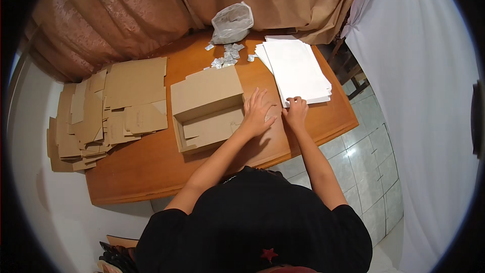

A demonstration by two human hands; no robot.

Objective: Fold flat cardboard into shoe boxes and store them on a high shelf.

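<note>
An open cardboard box (207, 83) stands on the wooden table with its lid folded back and its inside visible. My left hand (257, 114) hovers by or touches the box's right side, fingers spread and holding nothing. To the right lies a slightly fanned stack of white paper (298, 68). At its near left corner is my right hand (296, 112), with fingers curled and pinched on the paper's edge. How many sheets it grips cannot be seen.
Flattened cardboard boxes (118, 88) are piled on the table's left. Behind the box, several small white packets (230, 55) lie before an open plastic bag (232, 23). Brown curtains (126, 10) hang along the back, a white cloth (419, 71) at right.
</note>
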